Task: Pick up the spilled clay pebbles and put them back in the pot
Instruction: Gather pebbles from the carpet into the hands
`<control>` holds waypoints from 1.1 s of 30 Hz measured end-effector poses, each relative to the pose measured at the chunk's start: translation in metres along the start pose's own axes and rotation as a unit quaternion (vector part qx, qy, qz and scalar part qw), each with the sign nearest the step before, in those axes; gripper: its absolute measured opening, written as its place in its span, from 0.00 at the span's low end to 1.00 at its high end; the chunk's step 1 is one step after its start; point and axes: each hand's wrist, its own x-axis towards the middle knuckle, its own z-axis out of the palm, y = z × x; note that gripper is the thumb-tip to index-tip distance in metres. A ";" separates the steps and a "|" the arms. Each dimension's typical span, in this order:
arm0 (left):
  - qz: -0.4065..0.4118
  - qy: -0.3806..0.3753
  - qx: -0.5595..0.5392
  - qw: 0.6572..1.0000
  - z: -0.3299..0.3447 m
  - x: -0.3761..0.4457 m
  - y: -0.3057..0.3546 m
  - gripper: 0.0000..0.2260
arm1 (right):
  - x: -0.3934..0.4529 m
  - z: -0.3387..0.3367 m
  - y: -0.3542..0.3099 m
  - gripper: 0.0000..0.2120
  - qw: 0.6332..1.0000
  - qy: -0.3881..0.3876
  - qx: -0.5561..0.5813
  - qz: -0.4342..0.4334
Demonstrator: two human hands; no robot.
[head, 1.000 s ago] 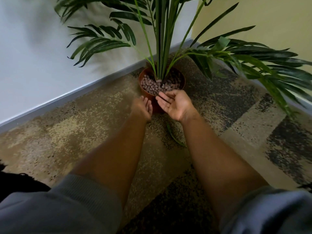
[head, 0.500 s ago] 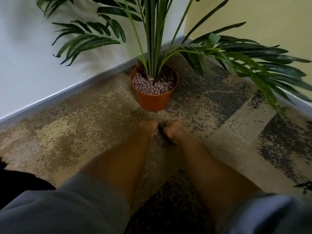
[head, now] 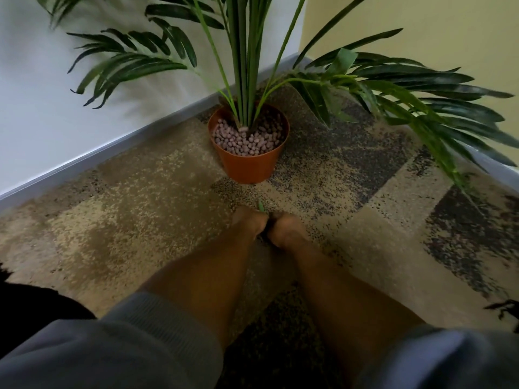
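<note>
An orange plastic pot (head: 248,167) stands on the carpet in the room corner, filled with brownish clay pebbles (head: 247,141) around the palm stems. My left hand (head: 249,222) and my right hand (head: 286,229) rest side by side on the carpet a short way in front of the pot. Their backs face me and the fingers curl down out of sight. The tip of a loose green leaf (head: 261,205) pokes out between them. No spilled pebbles show on the carpet; whatever lies under the hands is hidden.
Long palm fronds (head: 421,102) hang low over the carpet at right, others (head: 126,66) spread left. A grey skirting board (head: 112,144) and white wall run behind the pot, a yellow wall (head: 421,29) at right. Patterned carpet (head: 126,214) lies all around.
A second ago both hands were up at the pot's rim, the right one palm-up. They came down to the carpet in front of the pot and have stayed there, close together.
</note>
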 end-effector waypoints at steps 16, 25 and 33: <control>0.045 0.006 -0.249 0.968 -0.013 0.000 0.004 0.06 | -0.005 -0.009 0.000 0.07 0.998 0.034 0.045 -0.028; 0.108 -0.022 -0.378 0.919 -0.022 -0.008 0.022 0.15 | 0.001 -0.051 -0.037 0.06 0.886 0.273 0.375 -0.015; 0.269 -0.020 -0.431 0.861 -0.041 -0.018 0.067 0.08 | 0.016 -0.102 -0.091 0.04 0.786 0.098 0.610 -0.025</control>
